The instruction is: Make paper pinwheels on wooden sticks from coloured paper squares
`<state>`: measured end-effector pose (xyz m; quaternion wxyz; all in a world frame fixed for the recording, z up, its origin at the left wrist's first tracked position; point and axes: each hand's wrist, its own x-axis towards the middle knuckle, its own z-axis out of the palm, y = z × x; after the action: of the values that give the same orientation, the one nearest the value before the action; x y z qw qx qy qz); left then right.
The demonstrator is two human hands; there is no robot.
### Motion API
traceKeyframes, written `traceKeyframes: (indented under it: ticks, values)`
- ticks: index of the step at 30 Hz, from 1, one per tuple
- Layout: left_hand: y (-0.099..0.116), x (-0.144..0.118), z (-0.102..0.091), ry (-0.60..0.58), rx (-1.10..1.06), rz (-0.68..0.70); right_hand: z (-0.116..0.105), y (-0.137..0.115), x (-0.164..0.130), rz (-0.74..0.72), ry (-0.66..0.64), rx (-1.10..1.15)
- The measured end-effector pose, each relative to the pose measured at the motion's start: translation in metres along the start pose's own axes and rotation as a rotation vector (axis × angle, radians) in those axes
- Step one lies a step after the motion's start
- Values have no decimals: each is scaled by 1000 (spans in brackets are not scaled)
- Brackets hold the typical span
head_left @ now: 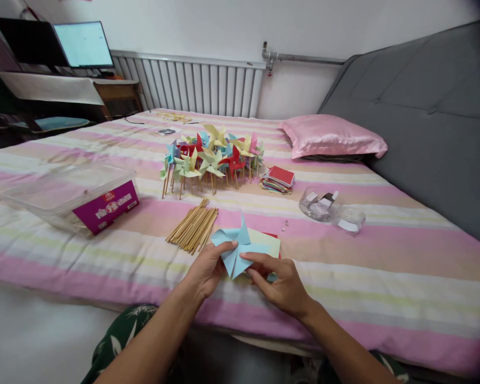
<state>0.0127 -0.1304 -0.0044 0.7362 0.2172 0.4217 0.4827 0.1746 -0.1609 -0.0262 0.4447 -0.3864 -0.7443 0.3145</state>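
Observation:
A light blue paper pinwheel (244, 248), partly folded with slits cut between its blades, is held above the bed's front edge. My left hand (212, 264) pinches it from the left, thumb on top near the centre. From the right, my right hand (278, 280) grips the lower right blade between finger and thumb. Just behind it lie pale yellow and red paper squares (270, 242), partly covered by the pinwheel. A bundle of thin wooden sticks (194, 226) lies to the left of my hands. Several finished pinwheels (212, 160) on sticks stand grouped farther back.
A clear plastic tub (72, 194) with a purple label sits at left. Right of the pinwheels are a stack of coloured paper (279, 178), a clear round container (318, 204) with small packets, and tiny loose pieces (285, 225). A pink pillow (332, 136) lies by the headboard (420, 101).

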Motion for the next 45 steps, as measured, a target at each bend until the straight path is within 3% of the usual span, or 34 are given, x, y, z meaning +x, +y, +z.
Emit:
traceKeyframes:
  ticks: [5,13,34,40,45]
  values:
    - [-5,-2,1,-54,20,-14,-1,6,1,18,36,-26]
    - [-13,-2,5,-52,105,114,4,2,3,241,156,296]
    - [-22,-3,11,-34,168,217,9,-2,3,408,357,342]
    - [-20,-3,11,-6,236,263,9,2,4,414,387,225]
    - [-19,-2,10,13,311,307,3,4,4,391,339,140]
